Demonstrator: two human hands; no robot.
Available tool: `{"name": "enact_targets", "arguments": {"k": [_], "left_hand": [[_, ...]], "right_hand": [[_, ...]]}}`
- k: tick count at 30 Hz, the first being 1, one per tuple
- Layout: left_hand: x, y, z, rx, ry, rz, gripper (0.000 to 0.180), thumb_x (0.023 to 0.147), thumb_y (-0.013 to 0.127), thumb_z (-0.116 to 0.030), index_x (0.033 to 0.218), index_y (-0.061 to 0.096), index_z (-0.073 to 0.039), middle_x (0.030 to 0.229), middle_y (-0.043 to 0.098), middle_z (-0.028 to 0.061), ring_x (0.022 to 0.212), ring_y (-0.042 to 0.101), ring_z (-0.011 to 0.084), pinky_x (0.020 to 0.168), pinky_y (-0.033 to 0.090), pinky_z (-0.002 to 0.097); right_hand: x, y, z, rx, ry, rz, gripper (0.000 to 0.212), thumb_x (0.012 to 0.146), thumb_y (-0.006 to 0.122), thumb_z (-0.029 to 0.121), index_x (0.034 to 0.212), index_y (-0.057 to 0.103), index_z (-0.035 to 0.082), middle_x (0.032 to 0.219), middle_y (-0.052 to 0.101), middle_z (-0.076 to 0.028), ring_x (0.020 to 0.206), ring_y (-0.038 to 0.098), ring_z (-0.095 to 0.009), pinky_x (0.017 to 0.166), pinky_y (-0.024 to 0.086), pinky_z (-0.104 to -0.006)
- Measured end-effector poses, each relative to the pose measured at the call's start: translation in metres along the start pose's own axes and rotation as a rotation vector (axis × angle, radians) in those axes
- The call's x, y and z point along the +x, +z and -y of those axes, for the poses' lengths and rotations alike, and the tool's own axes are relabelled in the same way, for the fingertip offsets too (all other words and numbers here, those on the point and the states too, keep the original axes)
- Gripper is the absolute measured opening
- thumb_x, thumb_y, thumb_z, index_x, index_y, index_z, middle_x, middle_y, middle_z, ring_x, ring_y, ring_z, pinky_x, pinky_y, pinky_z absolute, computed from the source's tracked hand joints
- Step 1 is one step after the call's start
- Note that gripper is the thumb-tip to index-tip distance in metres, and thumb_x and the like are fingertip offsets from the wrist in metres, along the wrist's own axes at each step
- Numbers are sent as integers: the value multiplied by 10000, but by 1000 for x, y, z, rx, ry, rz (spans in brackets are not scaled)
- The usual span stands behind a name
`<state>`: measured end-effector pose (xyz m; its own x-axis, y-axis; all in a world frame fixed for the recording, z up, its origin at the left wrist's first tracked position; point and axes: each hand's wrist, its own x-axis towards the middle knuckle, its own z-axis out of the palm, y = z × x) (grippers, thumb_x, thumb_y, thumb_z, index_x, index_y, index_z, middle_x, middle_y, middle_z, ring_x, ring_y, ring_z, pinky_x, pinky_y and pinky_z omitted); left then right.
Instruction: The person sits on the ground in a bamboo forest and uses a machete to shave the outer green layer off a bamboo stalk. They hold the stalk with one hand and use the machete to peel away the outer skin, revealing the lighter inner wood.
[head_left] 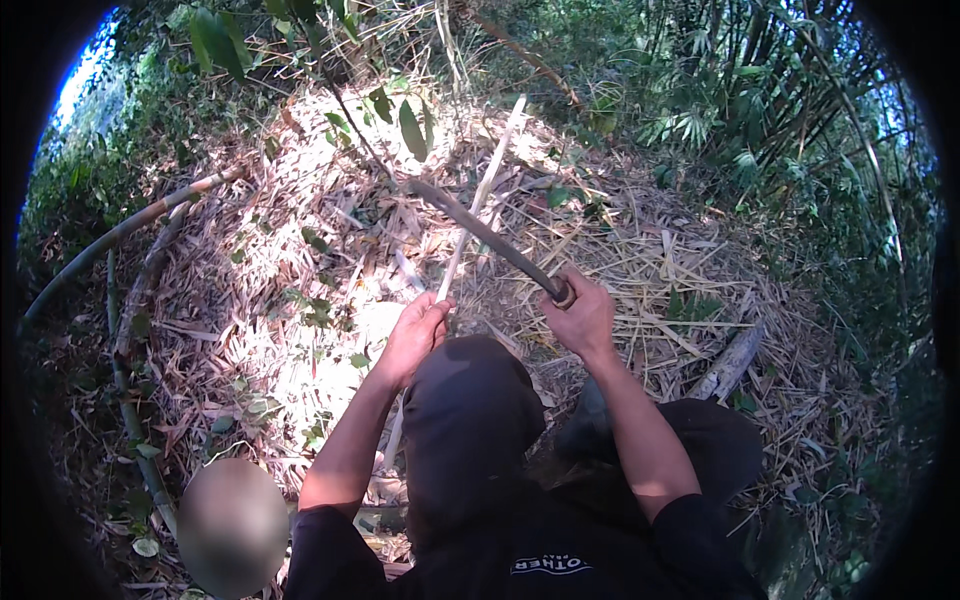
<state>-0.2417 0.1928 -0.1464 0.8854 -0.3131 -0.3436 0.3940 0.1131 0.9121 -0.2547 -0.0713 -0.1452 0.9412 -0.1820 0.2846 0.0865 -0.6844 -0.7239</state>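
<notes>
My left hand (416,337) is closed around a long pale strip (487,182), which looks like split bamboo. The strip slants up and away from me, and its lower part runs down past my left forearm beside my dark-clothed knee (472,395). In my right hand (585,315) is the handle of a machete (487,235). Its long dark blade points up and to the left, crossing the strip in the picture beyond my left hand. Whether blade and strip touch, I cannot tell.
Thin cut strips (650,285) litter the dry leaves on the right, near a short log (730,362). A curved bamboo pole (130,225) lies at left. Leafy twigs (412,130) hang ahead. Bamboo thickets (770,110) stand far right. A blurred oval hides the lower left.
</notes>
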Motion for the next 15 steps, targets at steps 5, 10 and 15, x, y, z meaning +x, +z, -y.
{"name": "enact_targets", "arguments": {"k": [5, 10, 15], "left_hand": [[16, 19, -14, 125, -6, 69, 236, 1009, 451, -187, 1140, 569, -30, 678, 421, -67, 546, 365, 20, 487, 303, 179], [22, 31, -26, 64, -21, 139, 262, 1036, 427, -202, 1174, 545, -14, 651, 400, -58, 495, 344, 34, 456, 295, 187], [17, 31, -3, 90, 0, 129, 232, 1042, 413, -220, 1033, 546, -31, 606, 387, -43, 524, 355, 53, 479, 306, 205]], "right_hand": [[-31, 0, 3, -89, -31, -226, 204, 648, 713, 130, 819, 610, 86, 678, 614, -109, 658, 621, -323, 623, 468, -401], [-27, 17, -6, -95, 3, -313, 216, 636, 697, 100, 821, 587, 75, 691, 608, -109, 694, 612, -335, 720, 462, -434], [-20, 29, -23, -52, -115, -212, 236, 630, 710, 146, 816, 570, 106, 737, 608, -75, 724, 609, -293, 798, 440, -412]]}}
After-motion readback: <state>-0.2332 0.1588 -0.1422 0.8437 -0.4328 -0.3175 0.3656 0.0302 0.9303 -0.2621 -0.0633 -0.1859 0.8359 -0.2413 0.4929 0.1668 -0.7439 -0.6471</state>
